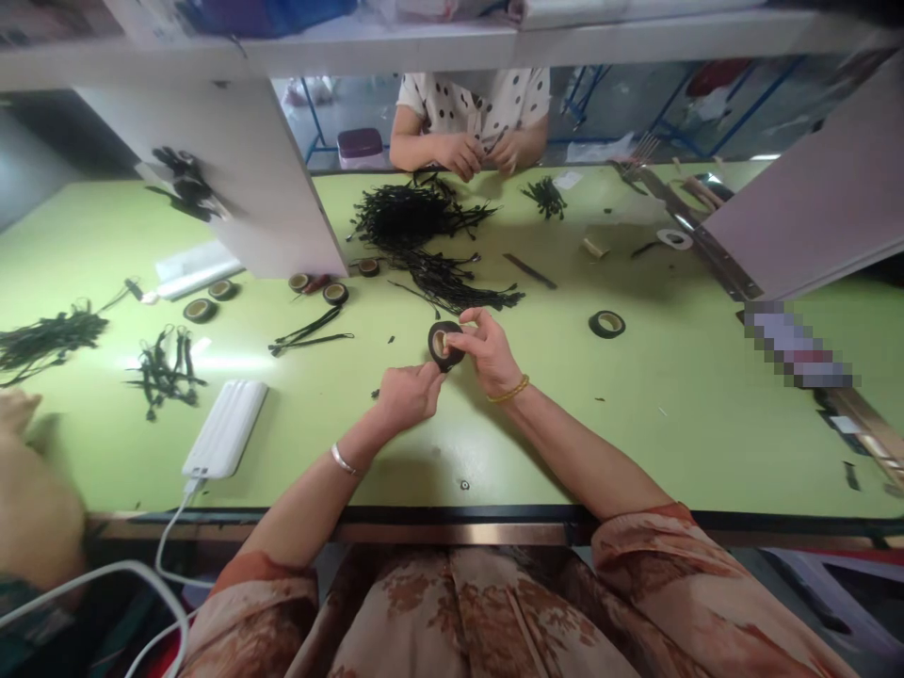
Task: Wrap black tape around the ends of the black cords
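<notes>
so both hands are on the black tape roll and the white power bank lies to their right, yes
No. The head view shows the left hand and right hand on the black roll of tape, but the white ribbed plastic power bank lies to their left.

Matt black tape roll [444, 344]; smooth green table [670, 405]; glossy plastic power bank [226, 428]

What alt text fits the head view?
The person's right hand and left hand hold a small round roll of black tape above a pale green table. Opposite, another person's hands work behind a pile of black cords.
</notes>
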`<state>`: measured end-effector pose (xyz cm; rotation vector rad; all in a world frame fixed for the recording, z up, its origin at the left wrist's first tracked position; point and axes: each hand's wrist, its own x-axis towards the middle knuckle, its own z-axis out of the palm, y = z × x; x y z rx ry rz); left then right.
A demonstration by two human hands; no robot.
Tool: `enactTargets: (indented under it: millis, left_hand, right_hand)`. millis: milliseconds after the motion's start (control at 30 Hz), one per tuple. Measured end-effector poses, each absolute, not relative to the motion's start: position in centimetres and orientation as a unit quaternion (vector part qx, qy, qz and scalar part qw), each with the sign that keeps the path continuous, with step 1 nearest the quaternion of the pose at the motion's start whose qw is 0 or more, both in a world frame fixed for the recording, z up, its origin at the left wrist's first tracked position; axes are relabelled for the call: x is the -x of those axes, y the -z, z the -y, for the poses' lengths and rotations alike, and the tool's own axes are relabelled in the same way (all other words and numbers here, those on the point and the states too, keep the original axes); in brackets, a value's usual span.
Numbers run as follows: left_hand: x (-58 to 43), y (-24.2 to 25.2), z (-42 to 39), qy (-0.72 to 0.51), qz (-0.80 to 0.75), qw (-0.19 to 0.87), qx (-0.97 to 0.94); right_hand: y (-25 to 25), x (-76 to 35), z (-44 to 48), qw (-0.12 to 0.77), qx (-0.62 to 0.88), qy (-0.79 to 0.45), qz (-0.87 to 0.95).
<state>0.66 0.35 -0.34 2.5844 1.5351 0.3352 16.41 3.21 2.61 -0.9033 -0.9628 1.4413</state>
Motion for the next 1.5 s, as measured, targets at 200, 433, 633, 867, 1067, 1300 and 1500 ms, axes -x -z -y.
enactTargets:
  millis: [200,433,633,867,1067,1300,1500]
  left_hand:
    - [-0.5,0.1,-0.9,-0.214,-0.594,0.196,-0.75]
    - [-0.5,0.6,-1.4,-0.491,-0.514,0.476,-0.517]
    - [-0.6,-0.2,-1.2,-0.512,-0.463,0.587,-0.422]
    - [-0.1,0.0,-1.1,-0.495,-0.475,0.44,-0.58]
    - [-0.3,0.2,-0.4,-0.428,-0.529,0.282,-0.677]
    - [-0.5,0.9,-1.0,-0.427,-0.513,0.186,-0.721]
    - [0.0,0.4,-1.1,-0.388,-0.542,0.279,-0.691]
  right_hand:
    - [-2.7,-16.9,-3.1,0.576,0.363,-0.591,0.432]
    - [-1.6,-17.3,-3.4,0.528,0.324,-0.576,0.532]
    - [-1.2,-17.1,-3.1,0.462,0.349,-0.522,0.627]
    - [-1.4,-16.8,-3.0,0.457,0.368,-0.494,0.641]
    - [-1.2,-16.4,-3.0,0.428,0.407,-0.47,0.656]
    - [-0.4,-15.1,-2.9,0.456,0.423,-0.522,0.584]
    - [-0.2,-15.1,-2.7,0.44,0.438,-0.512,0.594]
